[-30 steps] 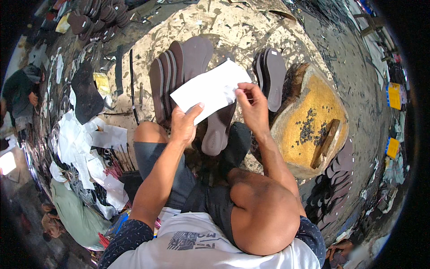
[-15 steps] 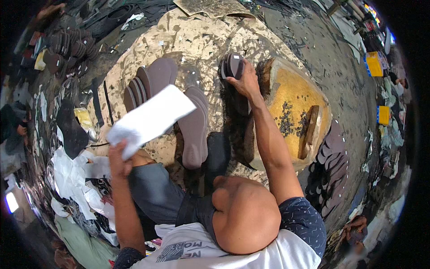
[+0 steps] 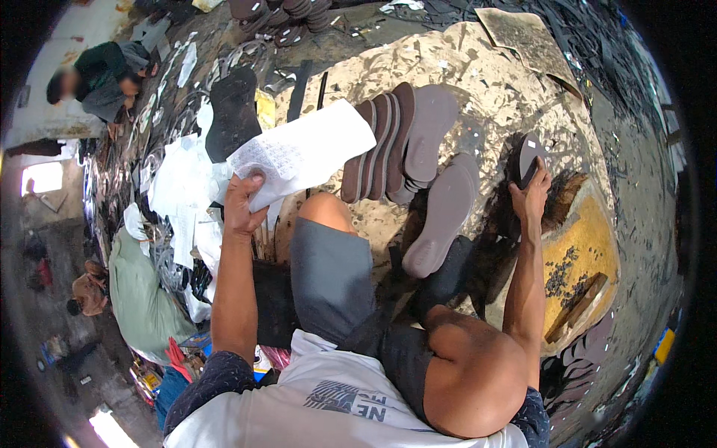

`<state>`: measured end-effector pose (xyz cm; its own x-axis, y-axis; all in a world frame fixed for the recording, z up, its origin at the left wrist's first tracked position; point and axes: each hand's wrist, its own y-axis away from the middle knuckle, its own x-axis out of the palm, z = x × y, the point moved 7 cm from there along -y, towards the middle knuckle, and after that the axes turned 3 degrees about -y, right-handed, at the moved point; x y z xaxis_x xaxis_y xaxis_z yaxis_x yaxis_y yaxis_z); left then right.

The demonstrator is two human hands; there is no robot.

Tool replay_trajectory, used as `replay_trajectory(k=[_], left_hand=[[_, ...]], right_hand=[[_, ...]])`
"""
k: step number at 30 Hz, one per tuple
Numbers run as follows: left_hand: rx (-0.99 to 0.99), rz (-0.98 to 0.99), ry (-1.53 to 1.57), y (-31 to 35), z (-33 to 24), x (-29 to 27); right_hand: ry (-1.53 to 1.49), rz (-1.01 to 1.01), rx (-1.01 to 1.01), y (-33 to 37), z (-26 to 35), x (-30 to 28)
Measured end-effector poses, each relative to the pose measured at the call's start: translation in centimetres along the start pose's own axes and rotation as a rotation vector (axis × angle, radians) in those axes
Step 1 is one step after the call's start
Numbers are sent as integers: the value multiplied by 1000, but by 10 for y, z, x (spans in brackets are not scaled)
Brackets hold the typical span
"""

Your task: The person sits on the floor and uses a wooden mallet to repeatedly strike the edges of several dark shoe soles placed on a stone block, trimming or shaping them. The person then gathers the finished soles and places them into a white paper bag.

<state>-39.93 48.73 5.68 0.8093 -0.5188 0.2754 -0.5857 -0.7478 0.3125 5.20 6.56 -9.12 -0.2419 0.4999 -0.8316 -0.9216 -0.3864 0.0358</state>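
My left hand [image 3: 243,205] is closed on one end of a white paper sheet [image 3: 317,145], held out over the lower left of the ground sheet. Faint grey marks cover the end of the paper by my fingers. Stretched out to the right, my right hand [image 3: 531,198] grips a dark brown shoe sole [image 3: 529,153] with a small white label; more dark soles seem to lie under it. Between my hands, brown soles [image 3: 379,145] overlap in a row beside a greyish stack [image 3: 432,123]. Closer to my leg lies another greyish-brown sole [image 3: 444,216].
A yellow-topped block [image 3: 579,257] with dark bits and a wooden bar [image 3: 575,308] stands beside my right forearm. Crumpled white sheets [image 3: 179,194] and a black sole-shaped piece [image 3: 233,112] lie left. Another person [image 3: 112,75] sits at the far left.
The view has swung left, so the soles and block appear farther right. My left hand still holds the paper, and my right hand stays on the dark soles.
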Motion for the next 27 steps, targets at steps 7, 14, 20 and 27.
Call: replay_trajectory(k=[7,14,20,27], left_hand=[[81,12,140,13,-19,1],[182,-335,24,29,-53,-80],[564,-959,49,141,-112,-276],[743,-1686,-259,311,-73,-419]], right_hand=[[19,25,1,-4,6,0],[-16,-17,-275,-3,0,7],[66,-9,-235,-17,-37,17],[-476,294,32,-11,-23,16]])
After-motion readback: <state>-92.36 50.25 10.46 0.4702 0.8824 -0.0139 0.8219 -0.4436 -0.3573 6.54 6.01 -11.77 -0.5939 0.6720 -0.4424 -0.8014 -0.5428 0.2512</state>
